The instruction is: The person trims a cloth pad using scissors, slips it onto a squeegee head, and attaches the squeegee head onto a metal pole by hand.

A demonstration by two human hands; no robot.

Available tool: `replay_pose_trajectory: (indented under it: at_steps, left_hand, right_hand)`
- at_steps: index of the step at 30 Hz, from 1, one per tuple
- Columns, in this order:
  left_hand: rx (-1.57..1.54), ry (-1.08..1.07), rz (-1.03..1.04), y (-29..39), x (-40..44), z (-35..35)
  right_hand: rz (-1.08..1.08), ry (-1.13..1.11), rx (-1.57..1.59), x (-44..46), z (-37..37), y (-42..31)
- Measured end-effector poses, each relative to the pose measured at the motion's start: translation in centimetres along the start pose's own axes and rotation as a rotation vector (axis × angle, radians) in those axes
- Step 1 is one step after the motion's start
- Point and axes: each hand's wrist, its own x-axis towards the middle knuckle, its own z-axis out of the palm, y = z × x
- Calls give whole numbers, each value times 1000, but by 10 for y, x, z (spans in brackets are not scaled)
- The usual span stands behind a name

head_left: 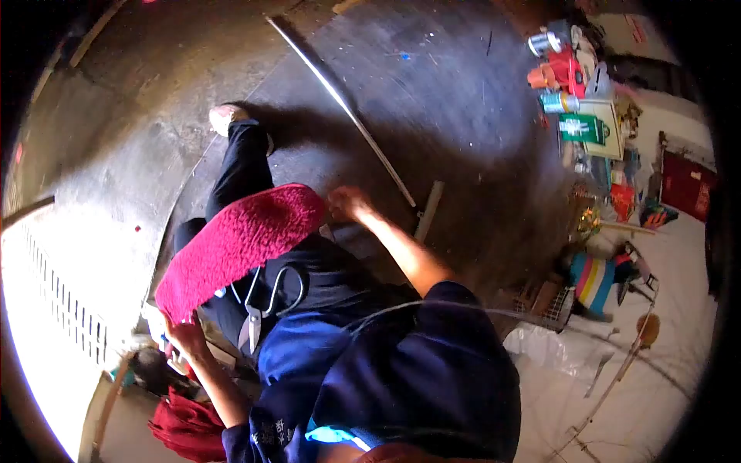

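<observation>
A long, fuzzy pink fabric piece (239,243) with a rounded end stretches across my lap and raised leg. My left hand (185,337) grips its lower left end, fingers closed around the edge. Just beyond its upper right end is my right hand (351,204), slightly blurred, with the fingers curled in. Whether a small thing is pinched there, or whether it touches the fabric, I cannot make out. Scissors (253,328) with pale loop handles lie on my dark clothes, below the pink piece and to the right of my left hand.
A long metal rod (343,108) lies on the grey floor (432,85) ahead. Along the right are a green box (583,129), cans, a striped cloth (593,284) and a wire basket (544,309). Dark red cloth (187,424) is at lower left, near a white slotted surface (62,285).
</observation>
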Motion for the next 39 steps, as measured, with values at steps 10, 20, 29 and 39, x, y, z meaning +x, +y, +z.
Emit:
replay_pose_trajectory:
  at_steps: [10,20,29,39]
  left_hand:
    - [774,-98,95,-80,5,-113]
    - [236,140,-242,-98,-6,-33]
    - [-30,283,-297,-95,-33,6]
    - [-135,378,-367,-86,-53,58]
  right_hand:
    - [220,477,-741,-8,-149,109]
    - [345,668,-827,57,-206,72]
    - [164,530,-901,96,-218,74]
    - [322,205,-1427,85,-169,64]
